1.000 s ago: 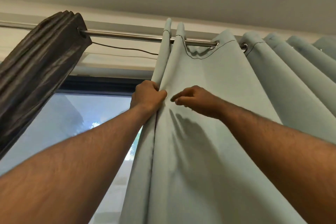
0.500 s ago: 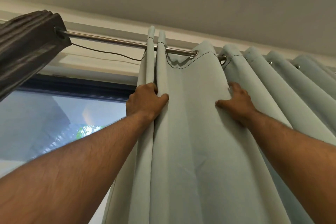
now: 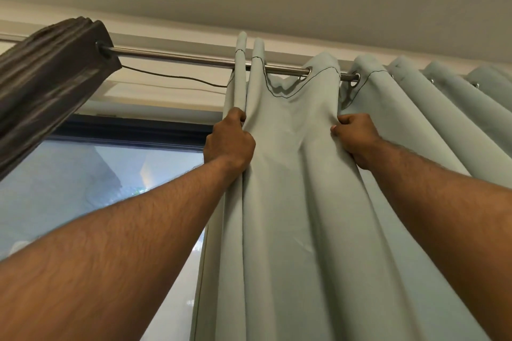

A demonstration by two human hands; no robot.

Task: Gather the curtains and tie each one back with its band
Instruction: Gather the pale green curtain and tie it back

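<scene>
Ceiling and window (image 3: 83,188) fill the background, with a steel rod (image 3: 180,58) running left to right under the ceiling and a bunched dark curtain (image 3: 47,83) at its left end. Pale green curtain (image 3: 291,202) hangs from the rod on eyelets, long axis vertical, pleats falling straight down, spread from centre to right edge. Left hand (image 3: 228,144) grips the curtain's leading folds just below the rod; right hand (image 3: 354,141) has fingers curled round the next pleat, flat panel between them.
</scene>
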